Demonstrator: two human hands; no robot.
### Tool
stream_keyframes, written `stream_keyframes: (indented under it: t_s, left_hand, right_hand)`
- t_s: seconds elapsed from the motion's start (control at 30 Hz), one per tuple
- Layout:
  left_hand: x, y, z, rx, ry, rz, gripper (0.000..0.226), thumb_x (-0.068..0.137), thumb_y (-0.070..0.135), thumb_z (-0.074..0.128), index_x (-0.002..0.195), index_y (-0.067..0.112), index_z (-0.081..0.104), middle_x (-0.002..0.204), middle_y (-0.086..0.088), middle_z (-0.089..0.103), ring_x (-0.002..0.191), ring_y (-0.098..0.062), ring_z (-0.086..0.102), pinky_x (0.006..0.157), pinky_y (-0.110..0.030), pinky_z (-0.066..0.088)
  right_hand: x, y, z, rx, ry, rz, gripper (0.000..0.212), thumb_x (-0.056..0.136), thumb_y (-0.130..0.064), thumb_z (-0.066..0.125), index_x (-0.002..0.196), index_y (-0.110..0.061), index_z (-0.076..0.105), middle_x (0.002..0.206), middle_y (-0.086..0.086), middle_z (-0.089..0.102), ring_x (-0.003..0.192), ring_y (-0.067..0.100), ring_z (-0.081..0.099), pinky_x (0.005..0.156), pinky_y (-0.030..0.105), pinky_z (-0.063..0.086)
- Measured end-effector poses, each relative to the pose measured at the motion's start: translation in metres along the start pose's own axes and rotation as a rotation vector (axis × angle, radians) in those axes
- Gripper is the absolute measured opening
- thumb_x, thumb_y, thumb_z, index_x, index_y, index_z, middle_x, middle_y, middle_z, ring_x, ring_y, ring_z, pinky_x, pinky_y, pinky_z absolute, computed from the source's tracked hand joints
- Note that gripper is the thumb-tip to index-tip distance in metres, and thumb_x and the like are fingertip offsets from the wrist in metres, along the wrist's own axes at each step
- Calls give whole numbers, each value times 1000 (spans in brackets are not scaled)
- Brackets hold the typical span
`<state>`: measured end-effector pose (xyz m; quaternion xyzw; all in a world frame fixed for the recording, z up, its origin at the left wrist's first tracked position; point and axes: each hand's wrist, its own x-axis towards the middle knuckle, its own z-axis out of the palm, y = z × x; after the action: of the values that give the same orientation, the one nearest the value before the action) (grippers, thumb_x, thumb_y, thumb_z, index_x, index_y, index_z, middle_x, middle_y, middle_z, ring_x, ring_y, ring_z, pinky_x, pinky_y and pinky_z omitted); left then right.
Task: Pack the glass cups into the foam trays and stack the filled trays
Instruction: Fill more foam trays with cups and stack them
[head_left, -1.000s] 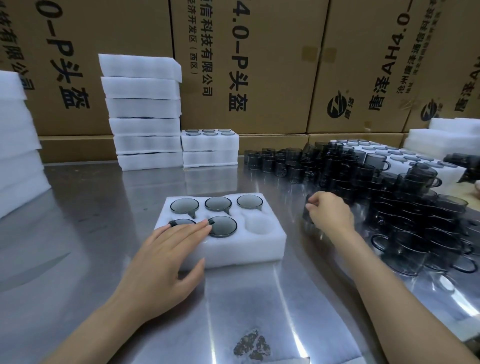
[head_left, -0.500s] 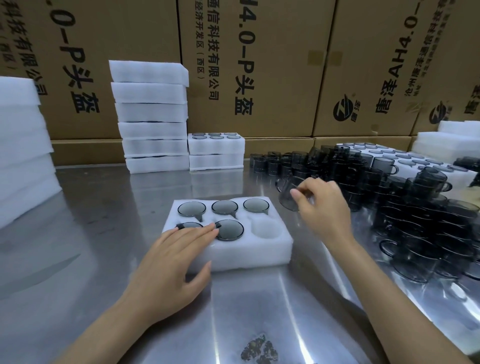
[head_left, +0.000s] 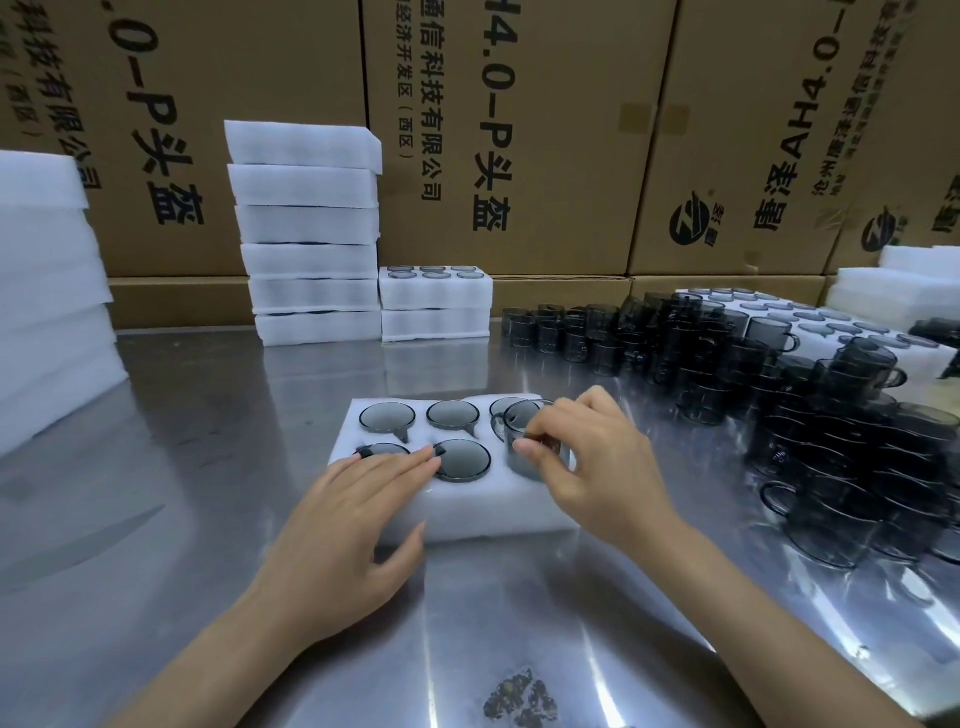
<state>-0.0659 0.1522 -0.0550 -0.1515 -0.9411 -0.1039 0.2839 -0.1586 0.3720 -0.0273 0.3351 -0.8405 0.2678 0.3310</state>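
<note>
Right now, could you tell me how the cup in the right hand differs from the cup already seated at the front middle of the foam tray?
The held cup is gripped by the right hand above the tray's last front-right pocket, its side wall visible. The seated cup sits sunk in the foam tray, only its round face showing, with the left hand fingertips touching its edge. The held cup looks tilted; the seated one lies flush. Both are smoky grey glass.

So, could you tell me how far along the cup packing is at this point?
Done: five pockets of the foam tray hold cups, and two filled trays sit stacked at the back. In hand: the right hand holds a glass cup over the last pocket while the left hand rests on the tray. Left: seating that cup, stacking this tray, and packing the loose cups on the right.
</note>
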Motion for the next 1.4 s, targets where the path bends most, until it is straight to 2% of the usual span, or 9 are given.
stream_keyframes:
  t_s: [0.4,0.53,0.63,0.77,0.87,1.0,1.2,1.3,1.4]
  left_hand:
    - [4,5,-3,42,-18,2,51,81,36,45,124,13,62,129,6,59,114,-16,58,101,-30,33]
    - [9,16,-5,51,-11,9,54,80,39,47,126,13,61,131,5,58,117,-16,56,103,-33,32]
    - [17,28,0,32,-46,25,62,84,45,43,140,18,46,146,8,42,132,-11,43,112,-34,27]
    - [36,46,15,21,-147,58,74,84,59,22,150,28,7,157,15,2,144,-1,0,114,-23,-11]
    - [42,52,24,-3,-174,66,77,80,59,21,148,25,27,155,12,20,144,-6,16,112,-21,-11]
    - [43,54,24,-11,-135,81,63,76,48,42,126,14,61,133,1,57,121,-15,56,108,-40,27]
    - [36,46,26,44,-190,27,71,88,62,18,151,32,4,154,22,-4,143,4,-4,107,-17,-22]
    - [26,31,11,-47,-129,-165,67,91,61,28,149,36,6,154,26,1,140,8,1,114,-20,-8]
    - [14,4,-6,-181,38,-561,62,93,55,38,148,31,21,153,20,20,141,-3,19,116,-31,11]
  right_hand:
    - [-4,5,6,27,-179,86,22,88,-41,60,72,-30,49,70,-15,53,79,8,36,63,35,45]
    - [-5,4,0,71,-57,73,25,86,-51,52,98,-32,63,93,-22,52,89,3,42,72,17,40]
    - [-3,5,-3,78,-60,90,42,90,-41,42,128,-31,55,128,-25,49,117,-6,38,93,6,28]
    - [-8,11,3,13,-336,122,47,100,-34,28,147,-28,30,153,-19,23,139,-7,12,114,14,7]
    - [-11,12,5,-4,-500,172,47,101,-32,25,148,-31,25,154,-20,18,142,-5,10,116,20,10]
    - [-12,14,6,-40,-536,154,48,101,-33,24,149,-32,21,155,-21,13,142,-5,7,115,19,8]
    - [-15,8,13,317,-358,368,48,98,-32,43,145,-29,32,141,-30,25,134,-12,17,107,7,11]
    - [-13,9,5,461,-345,554,31,93,-43,51,124,-39,47,121,-42,42,117,-19,39,94,3,28]
    - [-12,15,1,534,-410,769,52,86,-62,46,110,-18,62,113,-10,63,110,9,57,93,25,41]
